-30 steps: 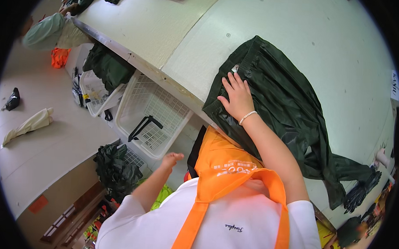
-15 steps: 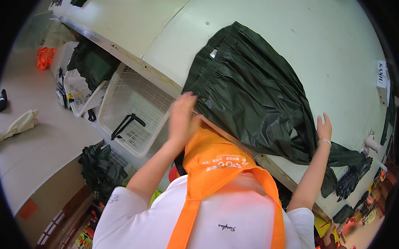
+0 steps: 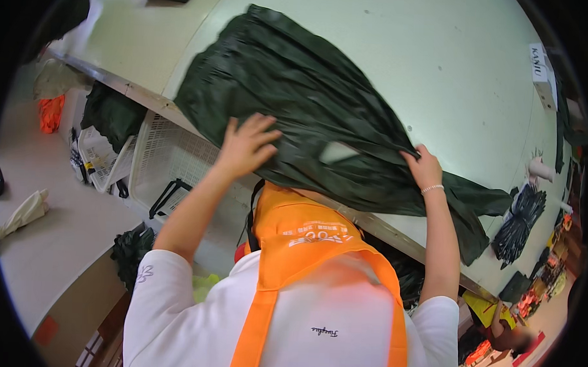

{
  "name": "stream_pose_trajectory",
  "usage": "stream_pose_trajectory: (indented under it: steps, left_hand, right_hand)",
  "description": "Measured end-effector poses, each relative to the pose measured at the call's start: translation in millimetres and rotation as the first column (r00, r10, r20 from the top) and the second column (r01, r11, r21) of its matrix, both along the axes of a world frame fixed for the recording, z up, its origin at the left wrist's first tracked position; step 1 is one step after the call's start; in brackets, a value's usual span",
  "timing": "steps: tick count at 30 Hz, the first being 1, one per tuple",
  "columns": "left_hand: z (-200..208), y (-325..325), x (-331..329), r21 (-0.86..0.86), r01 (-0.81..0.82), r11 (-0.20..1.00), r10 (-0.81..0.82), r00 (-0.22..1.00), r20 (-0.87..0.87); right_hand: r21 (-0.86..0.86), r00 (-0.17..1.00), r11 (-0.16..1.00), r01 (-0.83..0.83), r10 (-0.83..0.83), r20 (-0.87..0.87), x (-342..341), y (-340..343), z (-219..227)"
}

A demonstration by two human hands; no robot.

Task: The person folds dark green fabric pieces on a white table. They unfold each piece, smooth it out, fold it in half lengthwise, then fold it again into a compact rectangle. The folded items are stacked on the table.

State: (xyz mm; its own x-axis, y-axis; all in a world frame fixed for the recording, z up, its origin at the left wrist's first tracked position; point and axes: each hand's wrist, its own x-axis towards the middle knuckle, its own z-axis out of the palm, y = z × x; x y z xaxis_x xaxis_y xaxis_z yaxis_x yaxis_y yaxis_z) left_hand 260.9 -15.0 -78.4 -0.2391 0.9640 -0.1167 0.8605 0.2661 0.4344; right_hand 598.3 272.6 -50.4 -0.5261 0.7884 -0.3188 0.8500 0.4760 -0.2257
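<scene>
A pair of dark green, shiny trousers (image 3: pixel 290 99) with a gathered waist lies across the pale table (image 3: pixel 465 92). Its waist end is at the far left and its legs stretch to the right, one hanging over the near edge. My left hand (image 3: pixel 247 146) rests on the cloth near the waist end, fingers spread. Farther right, my right hand (image 3: pixel 425 170) pinches a fold of the trousers at the legs; the thumb side is partly hidden. A pale patch of table shows through a gap between the folds.
White plastic baskets (image 3: pixel 142 172) stand below the table at left, with dark green cloth (image 3: pixel 115 116) over one. A tied bundle of dark strips (image 3: pixel 519 224), a white spool (image 3: pixel 542 169) and a white box (image 3: pixel 542 76) sit at right. Another person (image 3: pixel 499 330) is at lower right.
The trousers have shifted left across the table and lie more stretched out. My left hand has come down spread on the cloth; my right hand has moved left and taken hold of a fold.
</scene>
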Motion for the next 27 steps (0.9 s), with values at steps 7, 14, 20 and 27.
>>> stream_pose_trajectory:
  steps: [7, 14, 20, 27]
  left_hand:
    - [18, 26, -61, 0.185, -0.408, 0.894, 0.431, 0.896, -0.111]
    - [6, 81, -15, 0.105, -0.116, 0.988, 0.143, 0.942, -0.305]
    - [-6, 91, -20, -0.038, -0.180, 0.983, 0.160, 0.940, -0.300]
    - [-6, 98, -27, -0.078, -0.097, 0.992, 0.072, 0.959, -0.276]
  right_hand:
    - [-0.067, 0.968, 0.967, -0.247, 0.249, 0.021, 46, -60, 38]
    - [0.231, 0.899, 0.893, 0.386, -0.420, 0.120, 188, -54, 35]
    - [0.097, 0.363, 0.358, 0.929, -0.931, -0.038, 357, -95, -25]
    - [-0.135, 0.596, 0.597, 0.791, -0.801, -0.052, 415, -85, -21]
